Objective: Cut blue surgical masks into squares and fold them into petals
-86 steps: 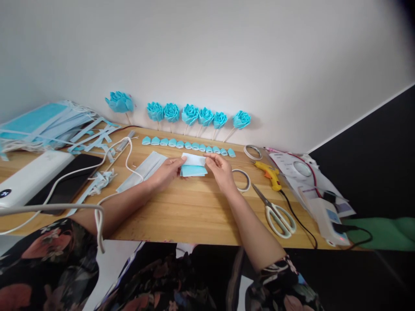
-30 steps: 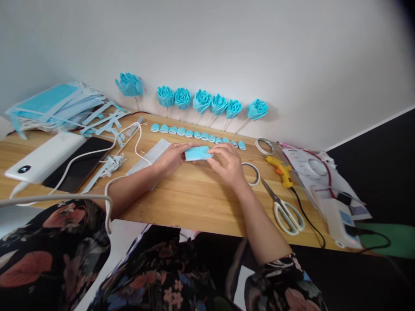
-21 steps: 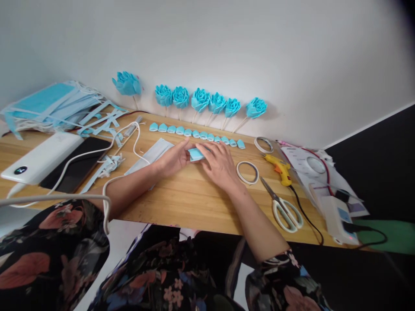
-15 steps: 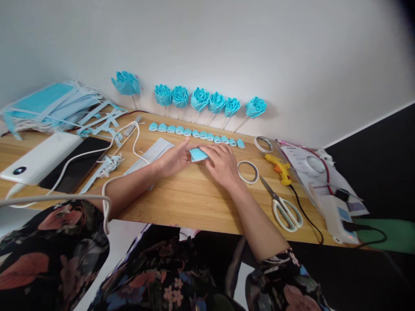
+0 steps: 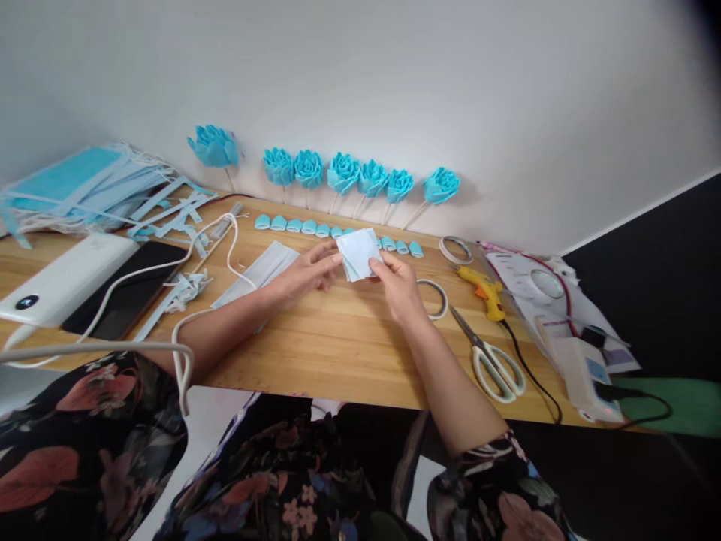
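A small stack of pale blue square mask-fabric pieces [image 5: 359,252] is held up above the middle of the table, its light side facing me and its lower edges slightly fanned. My right hand [image 5: 401,287] pinches it at the lower right, thumb in front and fingers behind. At the left edge, my left hand [image 5: 309,272] has its thumb and forefinger on the fabric, while its other fingers curl loosely below. Behind the stack runs a row of small folded blue petals [image 5: 294,225], partly hidden by it. A flat face mask [image 5: 260,270] lies beside my left forearm.
Several blue fabric roses [image 5: 343,173] on sticks lean against the wall. Rightward are tape rolls [image 5: 455,250], a yellow glue gun [image 5: 485,291], scissors [image 5: 496,368] and a power strip [image 5: 586,383]. Leftward lie piled masks [image 5: 73,184], a power bank [image 5: 64,278], a phone [image 5: 127,289] and a looping white cable [image 5: 116,289].
The fabric stack has tilted upright and turned from its bright blue side to its pale side. My right hand has shifted from over it to its lower right corner. The view has moved slightly.
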The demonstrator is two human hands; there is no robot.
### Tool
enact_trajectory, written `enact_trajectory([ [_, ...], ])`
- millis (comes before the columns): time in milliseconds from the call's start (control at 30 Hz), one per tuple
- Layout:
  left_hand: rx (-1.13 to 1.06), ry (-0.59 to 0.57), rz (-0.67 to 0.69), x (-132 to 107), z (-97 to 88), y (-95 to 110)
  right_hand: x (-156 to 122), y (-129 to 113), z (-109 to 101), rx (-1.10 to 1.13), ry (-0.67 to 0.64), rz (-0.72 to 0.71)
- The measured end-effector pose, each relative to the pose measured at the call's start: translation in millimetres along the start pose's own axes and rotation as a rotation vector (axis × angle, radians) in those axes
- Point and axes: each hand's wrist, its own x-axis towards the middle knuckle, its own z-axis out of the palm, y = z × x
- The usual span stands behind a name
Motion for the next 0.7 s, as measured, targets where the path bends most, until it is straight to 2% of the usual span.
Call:
enact_trajectory([
  [100,-0.002,-0.029,-0.019,-2.5,3.0,0.2,-2.7,-0.7,5.1,0.021,-0.081,0.023],
  [167,0.03,-0.004,-0.004,-3.2,3.1,0.3,-4.0,1.4,7.5,0.011,-0.134,0.034],
  [267,0.159,0.051,0.053,-3.2,1.1,-0.3,-5.0,6.3,9.4,0.004,-0.195,0.023],
  [333,0.255,0.043,0.091,-3.1,0.3,-0.8,-5.5,7.7,8.9,-0.057,-0.207,-0.027],
  [400,0.307,0.006,0.113,-3.3,0.7,-1.1,-6.0,5.7,5.9,-0.237,-0.162,-0.109],
  [467,0.3,0.0,0.136,-3.5,1.9,-1.1,-6.1,0.2,0.0,-0.507,-0.066,-0.247],
  [567,0.22,0.069,0.16,-2.9,2.3,-1.7,-4.9,-9.1,-11.3,-0.882,0.043,-0.512],
  [633,0.179,0.109,0.16,-1.7,0.9,-3.1,-3.4,-11.8,-16.8,-1.052,0.026,-0.608],
  [700,0.181,0.113,0.159,-0.2,-1.2,-5.0,-1.7,-10.3,-18.9,-1.159,-0.066,-0.603],
])
